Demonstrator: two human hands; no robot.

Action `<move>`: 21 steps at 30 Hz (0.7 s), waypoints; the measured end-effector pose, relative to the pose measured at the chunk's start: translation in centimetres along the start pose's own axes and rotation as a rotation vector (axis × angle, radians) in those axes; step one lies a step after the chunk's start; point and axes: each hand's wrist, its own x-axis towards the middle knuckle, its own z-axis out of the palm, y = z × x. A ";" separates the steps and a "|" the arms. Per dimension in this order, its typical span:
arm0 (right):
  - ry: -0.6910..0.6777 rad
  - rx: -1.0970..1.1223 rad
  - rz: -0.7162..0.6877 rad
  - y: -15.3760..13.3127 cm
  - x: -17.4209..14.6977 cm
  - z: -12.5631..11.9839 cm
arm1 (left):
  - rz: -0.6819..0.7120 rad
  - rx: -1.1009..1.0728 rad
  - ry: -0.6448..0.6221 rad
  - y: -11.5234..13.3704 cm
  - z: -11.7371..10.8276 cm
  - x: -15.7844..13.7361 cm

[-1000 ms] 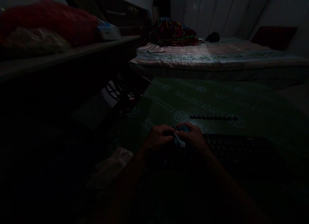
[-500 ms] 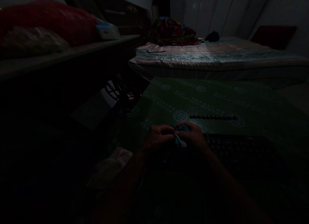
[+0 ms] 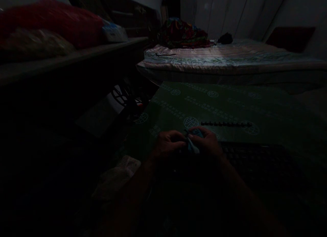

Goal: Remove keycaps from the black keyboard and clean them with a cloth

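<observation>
The picture is very dark. Above the green tabletop (image 3: 173, 106) my two hands are close together. My right hand (image 3: 208, 143) is closed on a small blue cloth (image 3: 193, 146), which bunches between thumb and fingers with a pale fold hanging down. My left hand (image 3: 167, 145) is curled, its thumb and fingertips at the cloth's left side; what they pinch is hidden. A small dark bit shows at the cloth's upper edge, too dim to name. To the right lies a black keyboard (image 3: 258, 158). Behind it runs a row of small black pieces (image 3: 226, 124), which look like keycaps.
A crumpled pale cloth or bag (image 3: 120, 177) lies left of my left forearm. A shelf (image 3: 102, 53) at the left bears a red plastic bag (image 3: 63, 20) and a blue-and-white pack (image 3: 114, 32). Beyond the table stands a bed (image 3: 230, 58) with a patterned blanket (image 3: 182, 32).
My right hand has shifted slightly right with the blue cloth. The fingertips of my hands are a little farther apart, and the cloth's folds have changed shape.
</observation>
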 end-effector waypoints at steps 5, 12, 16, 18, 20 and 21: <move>-0.044 -0.137 -0.093 0.2 -0.1 0.7 | 0.002 0.032 -0.023 -0.4 0.2 -0.1; -0.060 -0.001 -0.012 0.6 0.2 0.1 | -0.040 -0.076 -0.042 -0.2 0.1 -0.1; -0.012 0.077 0.017 0.7 0.4 -0.1 | -0.040 -0.199 -0.063 -0.2 -0.1 0.0; 0.016 0.104 0.016 0.6 0.3 -0.2 | -0.040 -0.229 -0.053 -0.1 -0.1 0.0; 0.025 0.121 0.009 0.4 0.3 -0.2 | -0.038 -0.231 -0.046 0.0 -0.1 -0.1; 0.023 0.116 0.003 0.3 0.2 -0.2 | -0.038 -0.232 -0.044 0.0 -0.1 -0.1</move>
